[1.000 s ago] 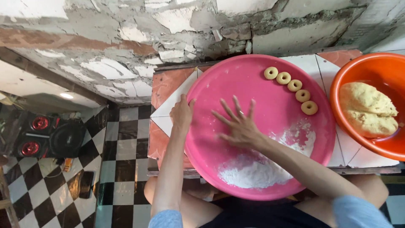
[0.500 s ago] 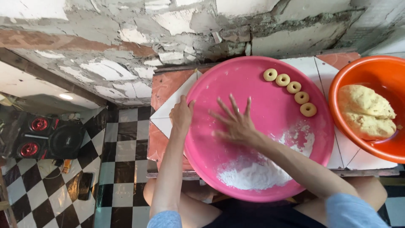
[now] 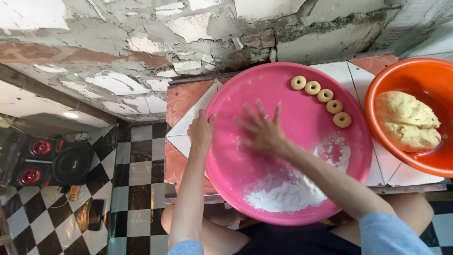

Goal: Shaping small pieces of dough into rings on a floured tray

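Observation:
A large round pink tray (image 3: pixel 302 108) lies on a small tiled table. My left hand (image 3: pixel 201 132) grips the tray's left rim. My right hand (image 3: pixel 262 130) lies flat on the tray's floor with the fingers spread and blurred; whether anything is under the palm is hidden. A heap of white flour (image 3: pixel 283 193) sits at the tray's near edge, with a thinner dusting further right. Several ring-shaped dough pieces (image 3: pixel 325 96) lie in a curved row at the tray's far right.
An orange basin (image 3: pixel 377 85) with a lump of pale dough (image 3: pixel 408 120) stands to the right of the tray. A rough crumbling wall (image 3: pixel 188 42) lies beyond the table. Black speakers (image 3: pixel 47 163) stand on the checkered floor (image 3: pixel 137 189) at the left.
My right hand has slid a little to the left and away across the tray floor, now blurred. My left hand stays on the rim.

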